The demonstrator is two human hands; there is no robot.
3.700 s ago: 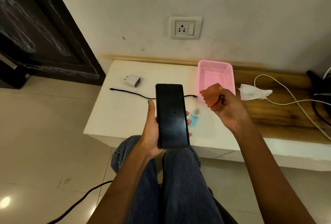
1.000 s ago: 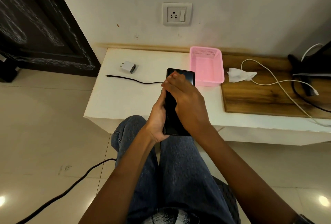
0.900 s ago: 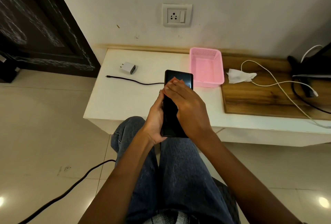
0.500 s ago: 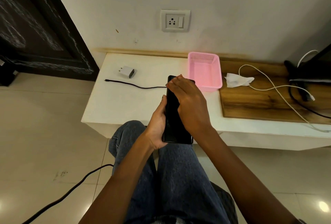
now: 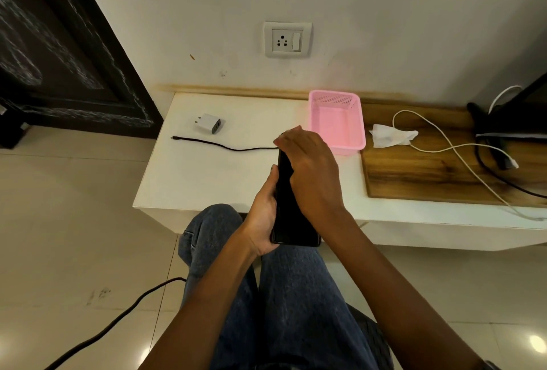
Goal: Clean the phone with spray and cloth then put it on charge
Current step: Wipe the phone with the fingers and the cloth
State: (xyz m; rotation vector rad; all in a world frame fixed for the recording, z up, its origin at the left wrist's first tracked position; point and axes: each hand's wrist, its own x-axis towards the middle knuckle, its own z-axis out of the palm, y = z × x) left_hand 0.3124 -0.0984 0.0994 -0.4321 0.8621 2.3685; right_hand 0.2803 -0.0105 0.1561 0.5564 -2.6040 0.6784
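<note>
Centrally in the frame, the phone (image 5: pixel 288 221) is held upright over the person's lap, just in front of the bench (image 5: pixel 207 174) edge, its dark screen facing the camera. The left hand (image 5: pixel 265 215) grips its left edge and lower corner, fingers curled behind the body. The right hand (image 5: pixel 310 168) lies flat across the upper screen, fingers straight and together; the cloth is presumably beneath the palm but is hidden, so this cannot be confirmed. The step in hand is judged to be wiping. It is best done with long strokes from top to bottom, light pressure, and a firm left-hand grip so that the phone does not slip toward the floor. At upper left of the bench lie the charger adapter (image 5: pixel 208 124) and, just below it, the black cable (image 5: pixel 225 146), apart from each other and unplugged. The wall socket (image 5: pixel 286 39) sits above centre. A pink basket (image 5: pixel 356 121) stands right of the hands, a crumpled tissue (image 5: pixel 389 135) beyond it.
</note>
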